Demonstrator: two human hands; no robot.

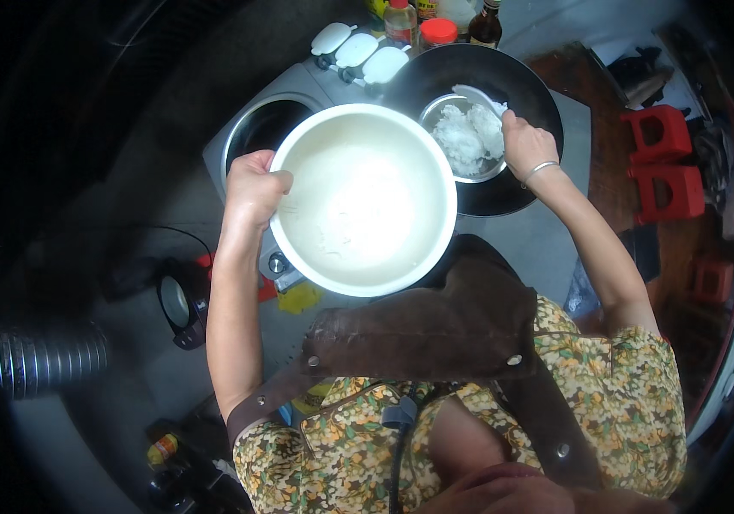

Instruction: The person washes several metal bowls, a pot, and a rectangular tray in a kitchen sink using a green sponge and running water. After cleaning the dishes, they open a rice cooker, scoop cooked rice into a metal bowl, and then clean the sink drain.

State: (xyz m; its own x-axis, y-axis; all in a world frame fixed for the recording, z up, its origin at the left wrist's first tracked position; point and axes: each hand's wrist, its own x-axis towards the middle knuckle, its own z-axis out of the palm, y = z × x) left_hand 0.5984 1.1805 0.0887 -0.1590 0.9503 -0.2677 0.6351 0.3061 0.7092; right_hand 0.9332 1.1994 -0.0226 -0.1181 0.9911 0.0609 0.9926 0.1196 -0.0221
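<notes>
My left hand [254,189] grips the left rim of a large white bowl [367,205], with the thumb over the inside edge. The bowl is tilted so its inside faces me; only thin residue shows in it. My right hand [531,144] holds a white rice paddle or spoon [477,96] over a metal bowl [473,180]. White clumped food that looks like cooked rice [460,138] lies in this metal bowl. The metal bowl sits inside a black wok [537,83]. The white bowl's right rim covers part of the wok.
A round dark cooking well or pot [257,125] is at the left. Behind stand white lidded seasoning boxes [357,51], a red-lidded jar [439,31] and a brown bottle [485,27]. Red plastic stools [662,135] are at the right. A ribbed metal duct [52,360] lies lower left.
</notes>
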